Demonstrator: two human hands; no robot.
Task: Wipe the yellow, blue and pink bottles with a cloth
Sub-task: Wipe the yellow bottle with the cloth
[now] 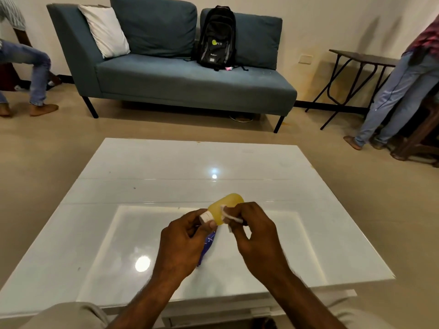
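A small yellow bottle (225, 205) with a white cap is held in the air above the white table (166, 167), tilted with its cap toward me. My left hand (183, 241) grips it at the cap end. My right hand (254, 231) pinches a small white cloth (231, 217) against the bottle's side. Under my left hand a blue object (207, 245) with white markings lies on the table, mostly hidden; I cannot tell whether it is the blue bottle. No pink bottle shows on the table.
A blue-grey sofa (180, 77) with a black backpack (217, 36) stands beyond the table. One person (401, 91) stands at the right by a folding table (361, 60); another person (28, 65) is at the far left.
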